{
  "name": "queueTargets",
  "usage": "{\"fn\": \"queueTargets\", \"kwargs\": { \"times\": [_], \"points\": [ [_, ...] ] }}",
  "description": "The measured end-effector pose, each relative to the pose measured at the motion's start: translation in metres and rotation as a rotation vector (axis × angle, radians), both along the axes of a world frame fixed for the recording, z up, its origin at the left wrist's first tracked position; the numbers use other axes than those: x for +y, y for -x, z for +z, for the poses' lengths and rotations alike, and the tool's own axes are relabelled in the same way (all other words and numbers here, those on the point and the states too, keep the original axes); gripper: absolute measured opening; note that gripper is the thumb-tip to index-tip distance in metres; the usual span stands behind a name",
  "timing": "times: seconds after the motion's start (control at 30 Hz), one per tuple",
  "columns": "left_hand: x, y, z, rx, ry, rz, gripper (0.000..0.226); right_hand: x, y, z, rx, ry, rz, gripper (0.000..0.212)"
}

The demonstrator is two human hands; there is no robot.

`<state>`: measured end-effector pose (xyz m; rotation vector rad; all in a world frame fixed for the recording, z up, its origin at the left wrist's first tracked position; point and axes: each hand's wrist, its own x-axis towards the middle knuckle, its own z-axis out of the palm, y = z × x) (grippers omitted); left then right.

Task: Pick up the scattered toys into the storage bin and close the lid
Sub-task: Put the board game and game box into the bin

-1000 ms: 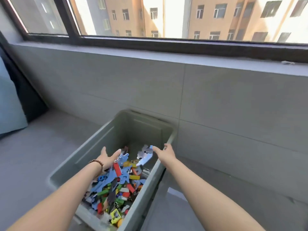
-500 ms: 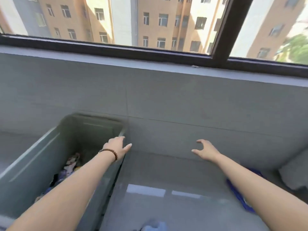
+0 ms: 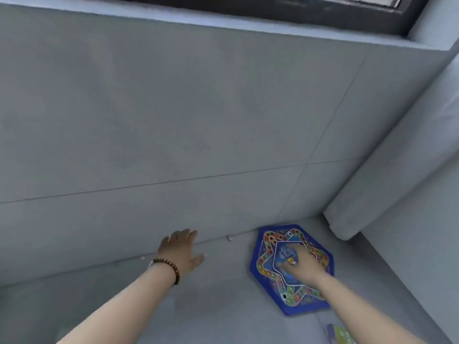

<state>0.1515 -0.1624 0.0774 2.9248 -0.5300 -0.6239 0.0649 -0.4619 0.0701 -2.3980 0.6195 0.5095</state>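
At the bottom right edge of the frame, a green and purple printed item (image 3: 344, 335) lies on the grey floor (image 3: 223, 306), too cut off to identify. Both bare forearms reach forward over the floor. The left hand (image 3: 181, 252), with a brown bead bracelet (image 3: 167, 266) on its wrist, hovers at lower centre, its grip wide and holding nothing. The right hand (image 3: 301, 265) is on the middle of a blue hexagonal game board (image 3: 293, 297), which lies flat on the floor at lower right. Blur hides whether its grip has closed on the board. A small white piece (image 3: 230, 238) sits at the foot of the tiled wall (image 3: 173, 132), between the hands. A grey cushion (image 3: 385, 182) fills the right side, and a dark window frame (image 3: 273, 11) crosses the top.
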Motion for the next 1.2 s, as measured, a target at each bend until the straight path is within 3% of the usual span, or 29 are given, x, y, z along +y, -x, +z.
{"fn": "queueTargets", "kwargs": {
  "times": [0.17, 0.5, 0.67, 0.77, 0.87, 0.97, 1.07, 1.2],
  "points": [
    [-0.073, -0.05, -0.082, 0.04, 0.017, -0.106, 0.07, -0.006, -0.058, -0.087, -0.078, -0.103, -0.042, 0.064],
    [-0.132, -0.084, -0.171, 0.092, 0.082, -0.211, 0.053, 0.003, -0.105, -0.16, -0.123, 0.094, 0.053, 0.039],
    [-0.136, -0.086, -0.189, 0.012, 0.245, -0.062, 0.023, 0.012, -0.11, -0.173, -0.217, 0.161, -0.026, 0.022],
    [-0.135, -0.079, -0.193, -0.014, 0.246, -0.026, 0.009, 0.019, -0.108, -0.178, -0.238, 0.184, -0.068, 0.02],
    [-0.131, -0.066, -0.189, -0.015, 0.261, 0.003, 0.012, 0.024, -0.099, -0.181, -0.26, 0.096, -0.13, 0.017],
    [-0.124, -0.053, -0.182, 0.031, 0.411, 0.16, 0.015, 0.021, -0.082, -0.178, -0.357, -0.163, -0.343, 0.008],
    [-0.12, -0.038, -0.174, 0.153, 0.57, 0.316, 0.019, 0.006, -0.061, -0.164, -0.385, -0.373, -0.523, 0.013],
    [-0.103, -0.011, -0.15, 0.219, 0.659, 0.372, 0.021, -0.002, -0.025, -0.142, -0.369, -0.406, -0.523, 0.014]
  ]
}}
